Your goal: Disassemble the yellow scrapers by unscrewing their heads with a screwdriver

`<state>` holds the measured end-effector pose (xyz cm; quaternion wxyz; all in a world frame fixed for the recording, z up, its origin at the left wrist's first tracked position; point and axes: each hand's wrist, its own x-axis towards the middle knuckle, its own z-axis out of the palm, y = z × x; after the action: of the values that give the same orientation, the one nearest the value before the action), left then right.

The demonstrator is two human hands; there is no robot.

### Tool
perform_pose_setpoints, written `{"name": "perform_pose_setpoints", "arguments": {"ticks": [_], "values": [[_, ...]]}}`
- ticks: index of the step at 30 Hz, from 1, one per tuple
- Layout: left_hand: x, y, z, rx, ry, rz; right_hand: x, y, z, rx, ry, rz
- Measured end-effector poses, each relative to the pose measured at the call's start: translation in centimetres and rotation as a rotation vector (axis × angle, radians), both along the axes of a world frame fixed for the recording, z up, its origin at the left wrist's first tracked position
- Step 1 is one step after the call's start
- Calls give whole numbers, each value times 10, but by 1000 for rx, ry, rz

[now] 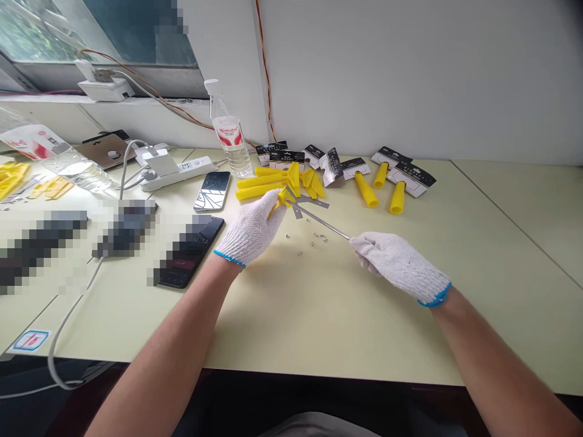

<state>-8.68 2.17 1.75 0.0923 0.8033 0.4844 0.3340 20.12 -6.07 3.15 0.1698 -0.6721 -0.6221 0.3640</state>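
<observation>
Pale yellow table (319,328) is standing against white wall (410,79); window (141,30), upper left, is admitting daylight, with greenery (16,36) showing outside.

"Wahaha" on upright bottle's label (230,135)

Screwdriver (325,224) handle hidden in right grip (398,262)

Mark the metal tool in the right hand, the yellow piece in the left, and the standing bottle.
Metal tool (323,222): head view, on its shaft.
Yellow piece (283,196): head view, on its exposed end.
Standing bottle (230,136): head view, on its label.
</observation>
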Motion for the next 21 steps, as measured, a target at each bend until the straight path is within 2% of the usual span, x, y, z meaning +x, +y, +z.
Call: {"name": "perform_pose_setpoints", "arguments": {"ticks": [3, 6, 8, 12, 16, 18, 21], "values": [[0, 0, 0, -4, -9, 2, -3, 1, 1, -23, -124, -57], [-1, 1, -2, 13, 3, -4, -2, 0, 0, 25, -183, -62], [-1, 3, -4, 17, 22, 1, 1, -2, -1, 28, -113, -1], [-2, 2, -4, -2, 16, 11, 3, -3, 2, -54, 114, 134], [0, 0, 1, -31, -10, 27, -6, -2, 2, -152, 6, 22], [1, -1, 2, -25, 0, 25, -9, -3, 1, -106, -83, -38], [1, -1, 2, -15, 15, 25, -9, -5, 0, 45, -79, 3]]}}
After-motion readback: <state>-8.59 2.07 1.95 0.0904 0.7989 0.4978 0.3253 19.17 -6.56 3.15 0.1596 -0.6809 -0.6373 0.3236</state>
